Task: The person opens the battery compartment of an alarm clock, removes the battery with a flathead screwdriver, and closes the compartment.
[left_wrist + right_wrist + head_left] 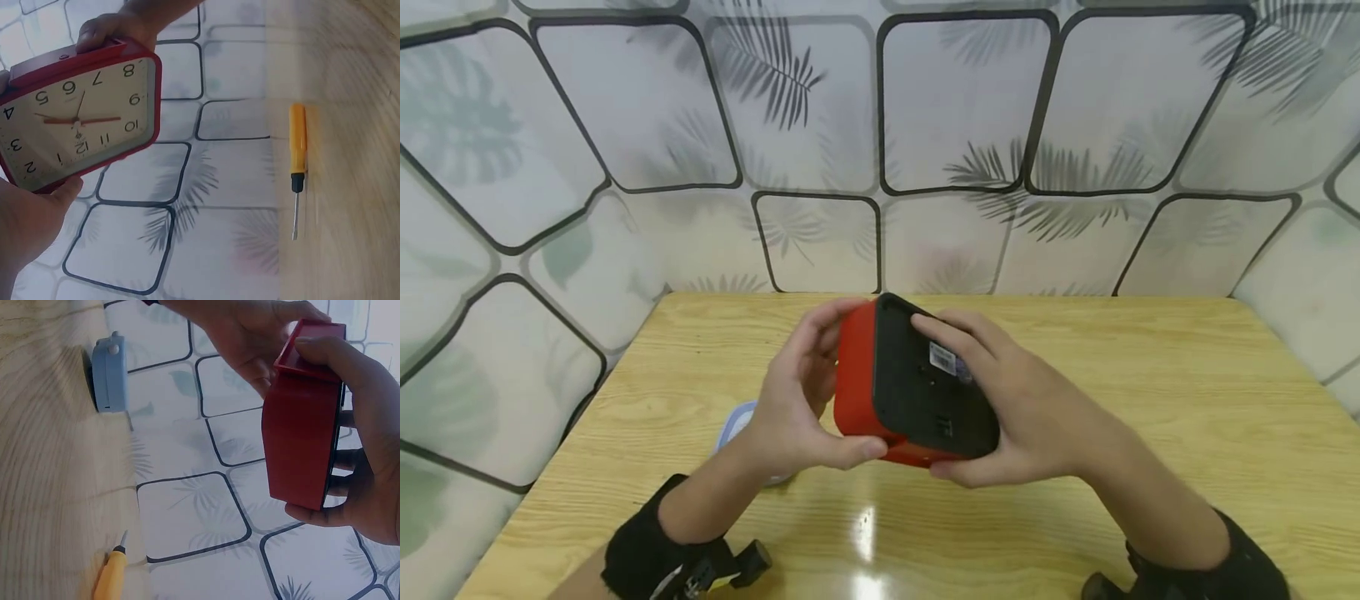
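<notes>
Both hands hold a red alarm clock (857, 367) up above the table, its black back (917, 400) with a small white label facing the head camera. My left hand (793, 400) grips the red rim on the left, thumb along the lower edge. On the other side my right hand (1030, 400) holds the clock, fingers over the black back and thumb at the bottom edge. In the left wrist view the clock's white dial (81, 119) shows, numerals upside down. A screwdriver (298, 144) with a yellow handle lies on the table, hidden in the head view.
A light blue object (737, 421) sits on the wooden table (1112, 375), partly behind my left hand; the right wrist view shows this blue case (109, 375) from the side. A patterned wall covering (962, 108) rises behind the table and along both sides.
</notes>
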`<state>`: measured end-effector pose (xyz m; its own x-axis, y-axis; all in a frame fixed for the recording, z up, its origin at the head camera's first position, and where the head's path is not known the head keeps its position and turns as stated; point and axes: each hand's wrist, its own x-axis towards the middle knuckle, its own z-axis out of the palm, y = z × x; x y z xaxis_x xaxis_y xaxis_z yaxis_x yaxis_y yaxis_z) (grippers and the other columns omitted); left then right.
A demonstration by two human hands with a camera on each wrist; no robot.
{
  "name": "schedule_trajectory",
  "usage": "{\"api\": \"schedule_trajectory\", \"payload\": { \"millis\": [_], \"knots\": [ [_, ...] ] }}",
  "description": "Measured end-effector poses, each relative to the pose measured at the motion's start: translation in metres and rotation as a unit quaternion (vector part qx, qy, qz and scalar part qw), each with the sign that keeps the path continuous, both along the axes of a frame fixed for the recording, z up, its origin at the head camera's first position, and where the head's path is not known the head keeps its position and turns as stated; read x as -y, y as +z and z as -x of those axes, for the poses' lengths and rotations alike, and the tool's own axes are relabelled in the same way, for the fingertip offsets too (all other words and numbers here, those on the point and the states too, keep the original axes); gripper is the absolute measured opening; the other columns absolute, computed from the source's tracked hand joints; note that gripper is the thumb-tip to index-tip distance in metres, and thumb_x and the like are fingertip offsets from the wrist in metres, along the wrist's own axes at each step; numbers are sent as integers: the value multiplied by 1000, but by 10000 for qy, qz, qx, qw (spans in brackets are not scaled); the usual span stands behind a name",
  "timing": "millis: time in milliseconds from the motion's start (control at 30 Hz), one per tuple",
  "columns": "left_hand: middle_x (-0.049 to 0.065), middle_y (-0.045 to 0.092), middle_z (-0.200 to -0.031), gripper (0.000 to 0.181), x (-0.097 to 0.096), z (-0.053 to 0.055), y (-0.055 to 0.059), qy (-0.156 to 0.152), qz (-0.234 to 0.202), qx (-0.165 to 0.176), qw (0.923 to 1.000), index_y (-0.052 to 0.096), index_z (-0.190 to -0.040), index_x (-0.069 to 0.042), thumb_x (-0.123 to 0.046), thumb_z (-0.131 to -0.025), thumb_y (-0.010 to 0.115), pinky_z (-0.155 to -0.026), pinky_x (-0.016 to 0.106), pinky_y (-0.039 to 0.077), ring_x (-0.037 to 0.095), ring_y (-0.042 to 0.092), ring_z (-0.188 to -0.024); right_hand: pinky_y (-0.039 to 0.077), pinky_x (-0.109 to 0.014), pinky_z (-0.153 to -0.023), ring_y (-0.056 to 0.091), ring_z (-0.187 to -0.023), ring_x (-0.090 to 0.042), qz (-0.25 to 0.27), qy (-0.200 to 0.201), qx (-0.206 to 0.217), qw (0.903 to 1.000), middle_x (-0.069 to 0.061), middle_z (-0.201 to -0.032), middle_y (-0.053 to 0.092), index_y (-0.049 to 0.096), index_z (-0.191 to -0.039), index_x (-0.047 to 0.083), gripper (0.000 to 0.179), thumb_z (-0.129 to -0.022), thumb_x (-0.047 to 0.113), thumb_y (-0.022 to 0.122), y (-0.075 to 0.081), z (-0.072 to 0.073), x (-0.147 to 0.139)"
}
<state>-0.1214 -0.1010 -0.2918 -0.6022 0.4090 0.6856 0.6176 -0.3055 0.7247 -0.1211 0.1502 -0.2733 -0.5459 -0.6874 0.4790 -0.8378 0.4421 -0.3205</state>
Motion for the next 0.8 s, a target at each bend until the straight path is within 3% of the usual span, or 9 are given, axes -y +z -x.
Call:
{"api": "schedule_trajectory", "payload": {
  "millis": [200, 433, 667, 800],
  "knots": [
    [25, 50, -141, 99, 7, 3, 7, 279, 825, -345, 9956, 31, -147, 6, -42, -77, 83, -106, 41, 47, 28, 51, -130, 51, -40, -94, 53, -117, -17, -112, -159, -584, 9981, -5, -143, 45, 36, -154, 17, 113, -61, 55, 88, 6, -2, -5],
    [12, 55, -140, 101, 13, 5, 15, 944, 1868, -1140, 9712, 36, -150, -2, -52, -75, 81, -108, 42, 44, 26, 54, -128, 52, -41, -92, 55, -114, -19, -339, -189, -911, 9951, -7, -140, 48, 39, -152, 19, 111, -59, 54, 88, 7, -1, -8],
    [10, 53, -142, 106, 15, 3, 14, 1056, 2374, -1261, 9574, 30, -154, -4, -51, -75, 82, -110, 40, 42, 23, 52, -129, 52, -42, -92, 55, -116, -20, -616, -159, -812, 9947, -7, -141, 48, 39, -153, 21, 113, -58, 56, 88, 6, 1, -8],
    [5, 46, -150, 117, 16, 0, 14, 1251, 2863, -1260, 9416, 24, -158, -9, -44, -68, 91, -112, 42, 40, 20, 47, -135, 52, -43, -93, 55, -117, -20, -688, -174, -840, 9939, -7, -139, 50, 41, -152, 22, 111, -57, 56, 88, 4, 1, -8]
  ]
}}
